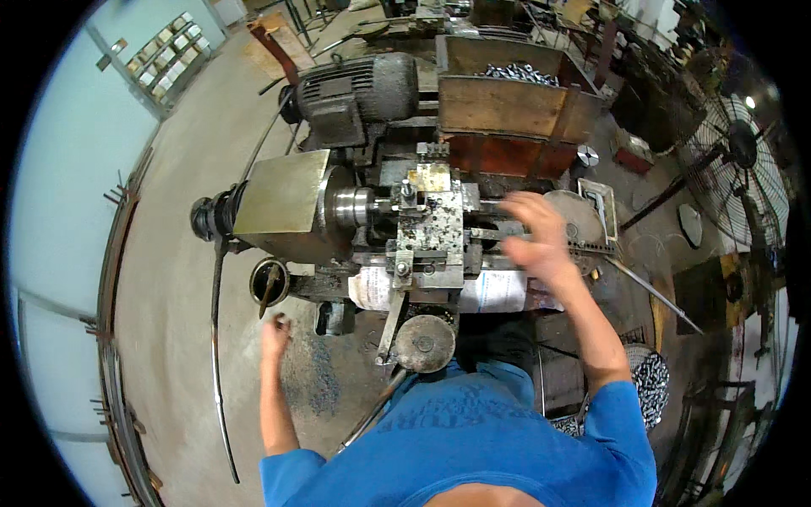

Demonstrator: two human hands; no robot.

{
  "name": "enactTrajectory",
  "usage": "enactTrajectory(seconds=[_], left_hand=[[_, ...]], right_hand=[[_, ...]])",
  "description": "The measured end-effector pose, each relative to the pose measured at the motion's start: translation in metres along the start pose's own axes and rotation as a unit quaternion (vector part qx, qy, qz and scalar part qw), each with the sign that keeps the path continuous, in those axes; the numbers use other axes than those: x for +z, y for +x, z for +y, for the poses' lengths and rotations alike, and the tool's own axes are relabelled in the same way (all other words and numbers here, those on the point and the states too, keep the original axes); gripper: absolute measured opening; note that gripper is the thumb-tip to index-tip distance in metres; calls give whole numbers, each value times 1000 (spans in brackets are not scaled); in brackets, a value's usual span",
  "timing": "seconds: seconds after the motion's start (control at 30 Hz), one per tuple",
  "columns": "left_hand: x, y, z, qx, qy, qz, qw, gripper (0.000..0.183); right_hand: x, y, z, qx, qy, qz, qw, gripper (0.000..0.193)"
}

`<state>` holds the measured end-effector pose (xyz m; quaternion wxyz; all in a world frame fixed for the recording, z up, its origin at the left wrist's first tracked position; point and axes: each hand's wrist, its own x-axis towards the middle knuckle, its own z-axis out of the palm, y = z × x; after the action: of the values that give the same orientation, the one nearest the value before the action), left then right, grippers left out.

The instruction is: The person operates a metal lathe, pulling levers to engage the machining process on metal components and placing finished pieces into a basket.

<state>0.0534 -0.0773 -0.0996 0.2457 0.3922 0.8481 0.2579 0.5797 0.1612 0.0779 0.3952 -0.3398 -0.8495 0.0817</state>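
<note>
Over the lathe's (372, 228) right end, the right hand (534, 237) hovers open, blurred, nearer the tool block (435, 224); left hand (274, 334) hangs low, loosely curled, empty.

Single head view looks straight down, close above the lathe (405, 228)
</note>
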Motion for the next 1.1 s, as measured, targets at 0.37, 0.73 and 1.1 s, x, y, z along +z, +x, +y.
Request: enactTrajectory(seconds=[0.37, 0.73, 1.1], left_hand=[[-120, -87, 13, -97, 300, 286, 905, 51], [-87, -110, 60, -104, 61, 184, 976, 34], [-91, -61, 36, -13, -195, 62, 979, 23]], right_hand=[[143, 122, -99, -129, -229, -398, 879, 30], [132, 118, -89, -149, -199, -314, 916, 21], [-22, 174, 11, 30, -257, 39, 965, 63]])
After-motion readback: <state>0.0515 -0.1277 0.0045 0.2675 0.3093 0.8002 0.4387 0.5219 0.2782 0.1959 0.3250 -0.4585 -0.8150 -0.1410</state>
